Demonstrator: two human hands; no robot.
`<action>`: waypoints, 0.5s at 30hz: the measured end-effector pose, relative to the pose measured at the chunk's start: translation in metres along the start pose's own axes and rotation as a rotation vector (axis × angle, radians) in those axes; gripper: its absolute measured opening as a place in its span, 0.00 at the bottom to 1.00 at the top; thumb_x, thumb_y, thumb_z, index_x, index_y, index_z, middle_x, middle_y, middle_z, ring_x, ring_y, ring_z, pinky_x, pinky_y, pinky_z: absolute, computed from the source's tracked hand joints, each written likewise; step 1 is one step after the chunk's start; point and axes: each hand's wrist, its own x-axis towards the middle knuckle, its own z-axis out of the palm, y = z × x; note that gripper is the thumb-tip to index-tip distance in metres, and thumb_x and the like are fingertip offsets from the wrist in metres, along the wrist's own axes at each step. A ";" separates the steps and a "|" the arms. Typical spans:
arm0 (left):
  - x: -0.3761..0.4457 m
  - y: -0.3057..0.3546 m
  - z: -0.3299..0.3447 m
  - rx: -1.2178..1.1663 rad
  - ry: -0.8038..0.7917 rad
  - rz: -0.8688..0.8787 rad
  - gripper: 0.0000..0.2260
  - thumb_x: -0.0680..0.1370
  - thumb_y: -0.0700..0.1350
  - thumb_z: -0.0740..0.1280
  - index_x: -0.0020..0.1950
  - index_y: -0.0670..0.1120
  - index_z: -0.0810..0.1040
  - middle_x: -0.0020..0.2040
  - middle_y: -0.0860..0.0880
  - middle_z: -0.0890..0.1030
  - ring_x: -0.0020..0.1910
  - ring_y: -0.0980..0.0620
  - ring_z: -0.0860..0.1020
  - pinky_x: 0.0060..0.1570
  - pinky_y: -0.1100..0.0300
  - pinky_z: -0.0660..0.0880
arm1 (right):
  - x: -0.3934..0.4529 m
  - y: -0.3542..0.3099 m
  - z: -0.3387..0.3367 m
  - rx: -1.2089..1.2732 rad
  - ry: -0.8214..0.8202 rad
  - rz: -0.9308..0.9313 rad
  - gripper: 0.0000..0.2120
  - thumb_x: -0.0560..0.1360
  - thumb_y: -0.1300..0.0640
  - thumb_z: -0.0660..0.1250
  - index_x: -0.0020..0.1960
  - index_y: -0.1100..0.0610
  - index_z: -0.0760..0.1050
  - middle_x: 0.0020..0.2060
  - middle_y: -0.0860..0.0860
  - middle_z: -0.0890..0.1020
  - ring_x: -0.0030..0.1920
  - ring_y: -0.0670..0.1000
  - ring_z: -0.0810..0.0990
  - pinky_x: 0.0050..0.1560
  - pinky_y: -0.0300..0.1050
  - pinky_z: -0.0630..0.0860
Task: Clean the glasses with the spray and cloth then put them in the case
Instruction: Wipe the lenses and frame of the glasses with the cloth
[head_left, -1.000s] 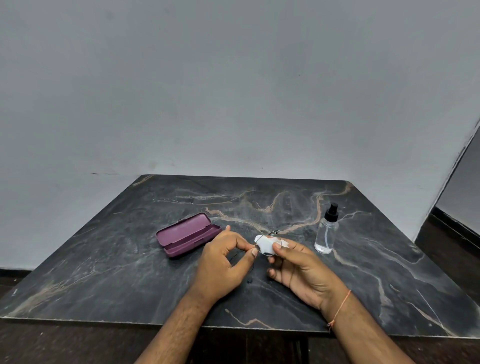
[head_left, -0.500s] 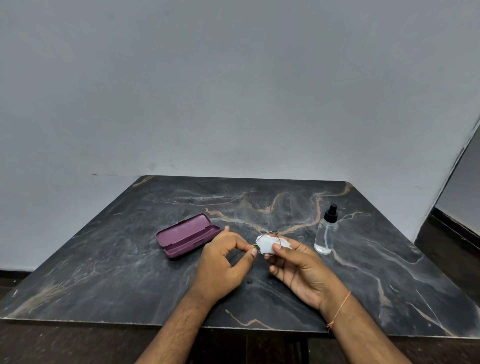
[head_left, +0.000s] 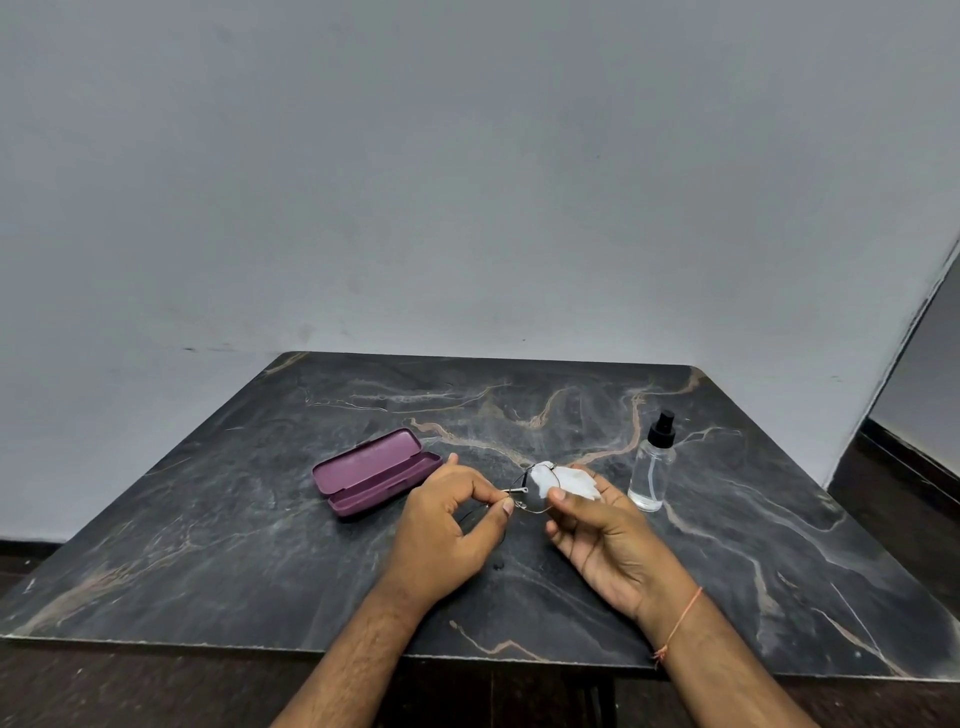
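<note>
Two bare hands work just above a dark marble table (head_left: 208, 519). The left hand (head_left: 441, 535) pinches the thin wire frame of the glasses (head_left: 524, 499) between thumb and forefinger, near the bridge. At its 3 o'clock, the right hand (head_left: 597, 525) is closed on a white cloth (head_left: 566, 480), folded over one lens and squeezed between thumb and fingers. The glasses sit between the two hands, held off the table.

The step in hand looks like wiping a lens. To do it well, the left hand probably needs to keep the frame steady by its rim, not the lens, while the right rubs lightly on both faces at once; hard pressure could bend so slender a frame.

At 10 o'clock from the left hand, just beside it, a purple case (head_left: 376, 475) lies open, lid back; nothing shows inside. At 2 o'clock from the right hand, a clear spray bottle (head_left: 652, 467) with a black nozzle stands upright. Its liquid level cannot be told.
</note>
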 end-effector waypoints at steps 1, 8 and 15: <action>0.000 0.000 0.000 0.000 0.003 -0.001 0.04 0.77 0.45 0.77 0.43 0.51 0.86 0.42 0.58 0.86 0.47 0.53 0.85 0.82 0.48 0.67 | 0.000 0.000 0.001 -0.020 -0.003 -0.006 0.27 0.70 0.71 0.74 0.67 0.58 0.74 0.51 0.57 0.88 0.42 0.50 0.85 0.37 0.43 0.82; 0.000 0.000 -0.001 -0.012 0.013 -0.011 0.04 0.77 0.44 0.78 0.44 0.53 0.85 0.43 0.58 0.86 0.48 0.54 0.85 0.80 0.42 0.69 | -0.005 0.004 0.007 -0.141 -0.075 -0.085 0.17 0.76 0.65 0.73 0.62 0.58 0.75 0.53 0.58 0.85 0.47 0.51 0.84 0.37 0.44 0.80; 0.001 -0.001 -0.001 -0.025 0.031 -0.021 0.03 0.77 0.46 0.77 0.44 0.50 0.87 0.43 0.58 0.86 0.48 0.54 0.85 0.81 0.43 0.68 | -0.005 0.004 0.005 -0.168 -0.082 -0.117 0.17 0.77 0.62 0.72 0.65 0.60 0.78 0.58 0.60 0.86 0.52 0.53 0.85 0.43 0.48 0.78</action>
